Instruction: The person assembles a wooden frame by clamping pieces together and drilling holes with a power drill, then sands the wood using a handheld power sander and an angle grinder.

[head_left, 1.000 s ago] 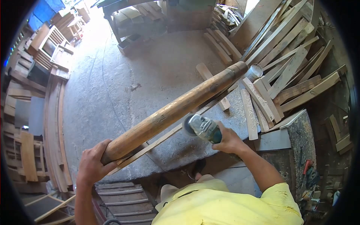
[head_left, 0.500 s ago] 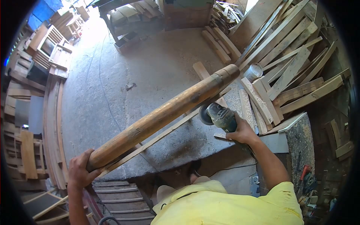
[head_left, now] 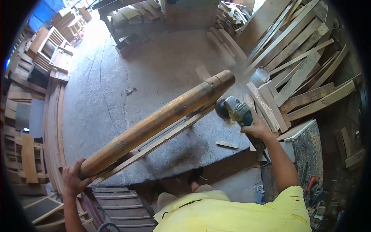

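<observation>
A long rounded wooden post (head_left: 154, 125) lies slantwise before me, its far end toward the upper right. My left hand (head_left: 74, 177) is wrapped round its near end, thumb on the lower side. In my right hand (head_left: 258, 125) is an angle grinder (head_left: 237, 110), gripped by its body. The grinder's round disc faces the post's far end, a short distance to its right. Beneath the post runs a thin wooden strip (head_left: 166, 143). A small flat wood offcut (head_left: 227, 144) lies below the grinder.
Planks (head_left: 301, 69) are heaped at the right, beside a white bucket (head_left: 260, 75). A dark-topped bench (head_left: 112, 15) stands at the back. Wooden furniture (head_left: 52, 50) and boards line the left. A thin cable (head_left: 101, 85) crosses the concrete floor.
The post has shifted left and slightly down at its far end. The grinder has moved up and right along with my right hand. Dust now hazes the air near the post's far end.
</observation>
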`<control>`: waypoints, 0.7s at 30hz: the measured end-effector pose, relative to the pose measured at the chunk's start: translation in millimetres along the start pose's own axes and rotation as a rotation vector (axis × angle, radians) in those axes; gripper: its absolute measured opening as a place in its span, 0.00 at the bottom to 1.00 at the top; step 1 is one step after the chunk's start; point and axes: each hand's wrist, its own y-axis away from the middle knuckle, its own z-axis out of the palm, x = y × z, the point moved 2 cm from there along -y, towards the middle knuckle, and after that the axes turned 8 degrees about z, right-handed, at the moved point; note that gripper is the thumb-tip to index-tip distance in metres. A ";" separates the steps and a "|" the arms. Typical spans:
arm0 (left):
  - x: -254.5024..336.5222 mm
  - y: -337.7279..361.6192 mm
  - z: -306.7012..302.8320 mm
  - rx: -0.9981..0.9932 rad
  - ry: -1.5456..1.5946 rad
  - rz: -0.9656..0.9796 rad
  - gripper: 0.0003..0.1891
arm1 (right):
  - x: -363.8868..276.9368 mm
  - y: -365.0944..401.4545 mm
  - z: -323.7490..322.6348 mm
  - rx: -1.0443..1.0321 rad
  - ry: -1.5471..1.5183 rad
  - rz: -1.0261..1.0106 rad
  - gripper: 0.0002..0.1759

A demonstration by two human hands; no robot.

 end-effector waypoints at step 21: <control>-3.2 3.5 5.9 0.027 -0.052 -0.043 0.38 | -48.6 37.3 47.5 -0.306 0.083 -0.069 0.50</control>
